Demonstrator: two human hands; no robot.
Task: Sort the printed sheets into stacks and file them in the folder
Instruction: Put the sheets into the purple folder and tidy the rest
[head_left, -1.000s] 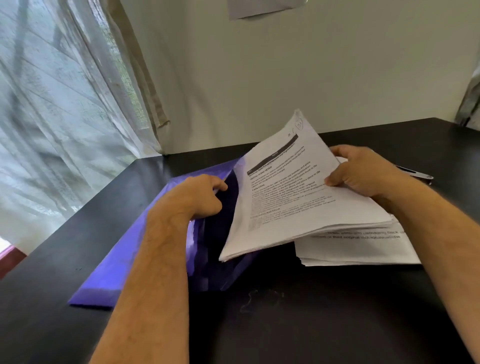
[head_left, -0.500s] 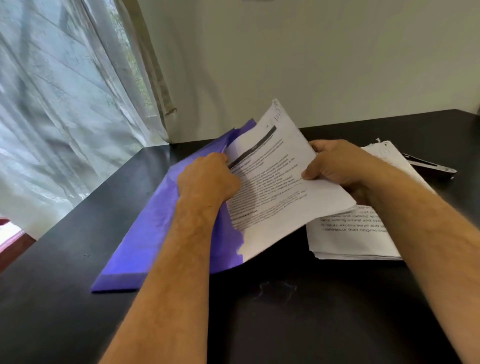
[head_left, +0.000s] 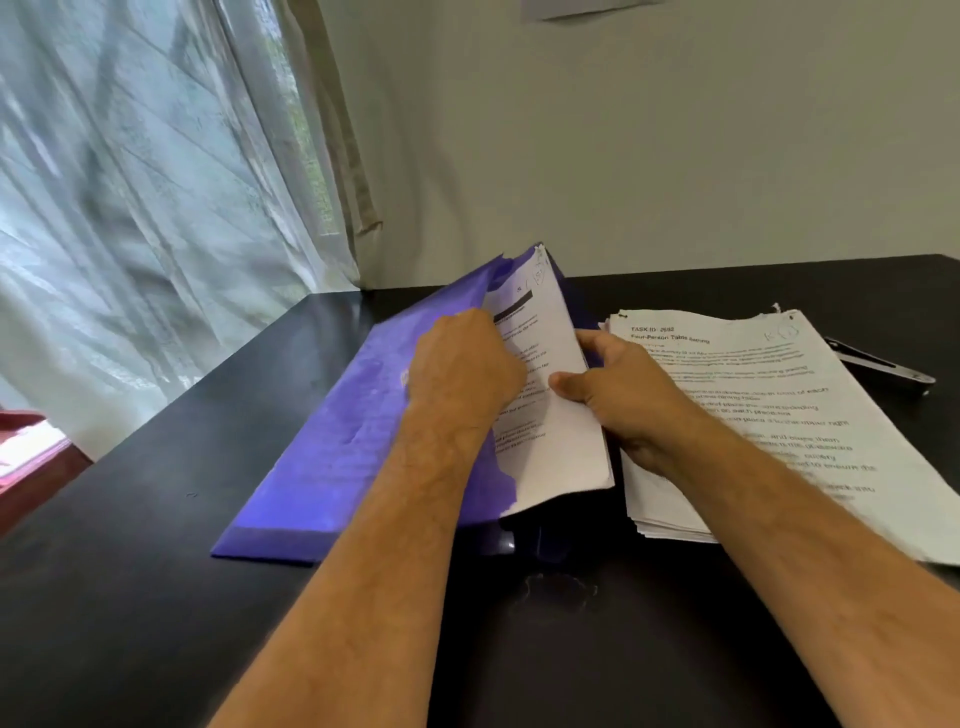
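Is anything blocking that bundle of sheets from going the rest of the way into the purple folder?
Nothing visible blocks it. The left hand holds the folder flap open, and the right hand grips the bundle, already partly inside. The folder's inside is hidden.

This looks like a room in a home used as a study: a plain dark worktop set in a corner against a bare pale wall, sheer white curtains over a window, and a stack of printed sheets beside a purple folder.
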